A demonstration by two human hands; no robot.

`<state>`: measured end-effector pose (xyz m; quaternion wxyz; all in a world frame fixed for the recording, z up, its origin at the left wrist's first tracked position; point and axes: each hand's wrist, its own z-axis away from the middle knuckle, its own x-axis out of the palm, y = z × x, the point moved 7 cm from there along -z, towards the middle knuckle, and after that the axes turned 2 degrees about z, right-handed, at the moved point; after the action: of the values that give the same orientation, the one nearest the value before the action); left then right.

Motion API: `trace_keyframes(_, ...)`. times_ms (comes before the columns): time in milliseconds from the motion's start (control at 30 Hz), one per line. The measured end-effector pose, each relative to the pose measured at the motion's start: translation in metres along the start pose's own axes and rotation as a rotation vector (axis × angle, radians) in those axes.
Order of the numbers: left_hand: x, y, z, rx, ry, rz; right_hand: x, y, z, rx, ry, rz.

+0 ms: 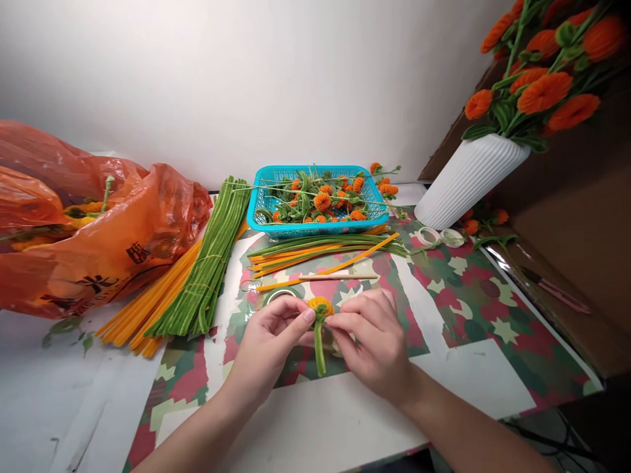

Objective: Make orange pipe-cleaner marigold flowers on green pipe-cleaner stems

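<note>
Between my two hands is a small orange pipe-cleaner flower (321, 305) with a green base and a short green stem (320, 348) hanging down. My left hand (279, 332) pinches it from the left, thumb against the green base. My right hand (372, 332) is closed at its right side, thumb and forefinger pressed together by the base; what exactly those fingertips grip is too small to tell. Just behind my left fingers lies a roll of green tape (283, 293), partly hidden. A thin wooden stick (340, 277) rests beyond my hands.
A blue basket (315, 228) of orange flowers stands at the back, with loose green and orange pipe cleaners (315, 249) before it. Left are a green bundle (207, 263) and an orange plastic bag (98, 249). A white vase (468, 177), white tape rolls (428, 236) and a pink-handled tool (562, 292) are right.
</note>
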<state>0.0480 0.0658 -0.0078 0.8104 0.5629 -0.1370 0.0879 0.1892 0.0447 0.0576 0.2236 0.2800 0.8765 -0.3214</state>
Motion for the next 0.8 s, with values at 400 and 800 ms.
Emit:
trace_keyframes(400, -0.002, 0.035, 0.026, 0.634, 0.118, -0.514, 0.045, 0.035, 0.02, 0.907, -0.391, -0.88)
trace_keyframes(800, 0.003, 0.028, 0.021, 0.521, 0.125, -0.458, 0.015, 0.024, -0.003, 0.44, -0.109, -0.434)
